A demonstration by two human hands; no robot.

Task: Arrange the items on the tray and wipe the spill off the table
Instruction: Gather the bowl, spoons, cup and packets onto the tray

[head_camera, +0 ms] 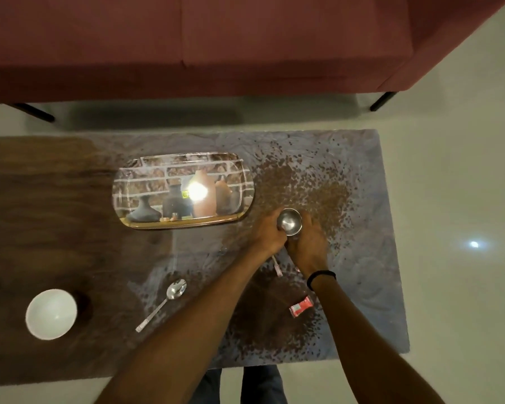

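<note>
A small steel cup (289, 221) stands upright on the table, right of the tray. My left hand (267, 231) and my right hand (308, 243) both wrap around its sides. The glossy oval tray (247, 182), printed with vases, lies at the table's middle with nothing on it. A brown granular spill (312, 182) spreads over the right part of the table, beyond and in front of the cup. A spoon (166, 298) lies near the front middle. A second utensil's handle (277, 265) pokes out from under my hands. A white bowl (51, 314) sits front left, and a red sachet (301, 307) lies front right.
The table (56, 228) has a dark wooden left part and a bluish patterned right part. A maroon sofa (216, 45) stands beyond the far edge. Pale floor (464, 199) lies to the right. My legs show under the near edge.
</note>
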